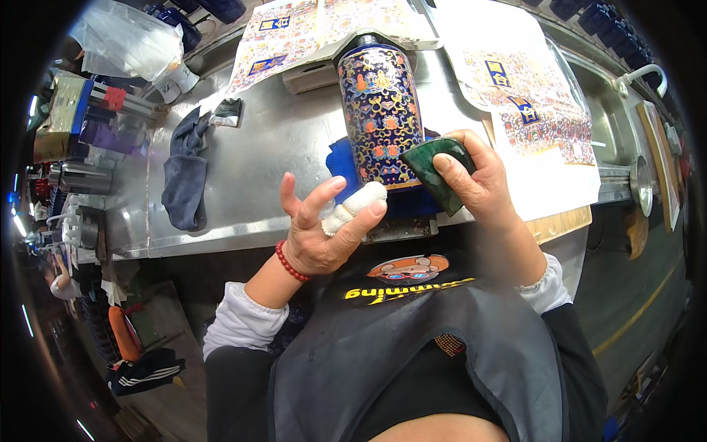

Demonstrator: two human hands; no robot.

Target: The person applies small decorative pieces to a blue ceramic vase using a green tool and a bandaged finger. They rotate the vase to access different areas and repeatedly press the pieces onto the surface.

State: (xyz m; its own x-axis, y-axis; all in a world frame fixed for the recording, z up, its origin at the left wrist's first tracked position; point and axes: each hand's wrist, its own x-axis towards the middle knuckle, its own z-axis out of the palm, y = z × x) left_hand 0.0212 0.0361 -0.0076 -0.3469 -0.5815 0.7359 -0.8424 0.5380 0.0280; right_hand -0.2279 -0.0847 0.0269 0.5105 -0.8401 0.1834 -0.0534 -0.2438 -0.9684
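Observation:
A dark blue bottle (381, 118) with a colourful floral pattern lies on a blue cloth (341, 163), its black neck pointing away from me. My right hand (475, 177) grips a flat dark green scraper (434, 171) between thumb and fingers, beside the bottle's near right end. Near the bottle's base, my left hand (324, 225) has its fingers spread and holds nothing. A white wrap (355, 208) covers one of its fingers, and a red bead bracelet circles the wrist. I cannot tell whether the scraper touches the bottle.
Printed pattern sheets (534, 110) lie on the steel table (272, 162) at the right, and others (283, 37) at the back. A dark grey cloth (184, 177) and a small black-and-white packet (227, 112) are on the left. A sink (607, 118) with a white tap (648, 74) stands far right.

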